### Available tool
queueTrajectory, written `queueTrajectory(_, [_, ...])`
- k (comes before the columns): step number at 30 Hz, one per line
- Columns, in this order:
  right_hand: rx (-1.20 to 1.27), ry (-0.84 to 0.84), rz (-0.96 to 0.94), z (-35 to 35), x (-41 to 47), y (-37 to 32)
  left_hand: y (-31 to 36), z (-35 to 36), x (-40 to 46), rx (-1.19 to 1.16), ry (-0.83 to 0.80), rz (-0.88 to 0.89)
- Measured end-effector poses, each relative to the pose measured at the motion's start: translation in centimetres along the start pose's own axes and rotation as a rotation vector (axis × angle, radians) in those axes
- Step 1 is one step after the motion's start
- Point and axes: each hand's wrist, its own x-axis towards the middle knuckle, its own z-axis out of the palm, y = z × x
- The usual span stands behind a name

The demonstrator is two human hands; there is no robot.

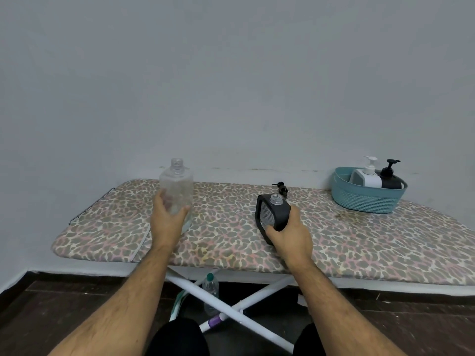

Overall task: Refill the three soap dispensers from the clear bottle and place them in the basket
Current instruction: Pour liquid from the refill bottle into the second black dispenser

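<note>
Left hand (167,222) grips the clear bottle (176,186) (uncapped); right hand (291,236) holds the black dispenser (273,214).

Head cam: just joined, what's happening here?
A person works at an ironing board. The left hand grips the uncapped clear bottle, which looks nearly empty. The right hand holds a dark dispenser, tilted, its neck open; its black pump lies on the board behind it. A white dispenser and a black dispenser already stand in the teal basket.
</note>
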Motion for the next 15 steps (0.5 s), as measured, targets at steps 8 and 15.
queueTrajectory(8, [-0.016, 0.002, -0.006, -0.1, -0.1, -0.2, 0.2, -0.2, -0.4, -0.008, 0.037, -0.016])
queueTrajectory(15, [0.009, -0.027, -0.009, -0.4, -0.1, -0.3, -0.5, -0.3, -1.7, 0.052, 0.104, -0.054])
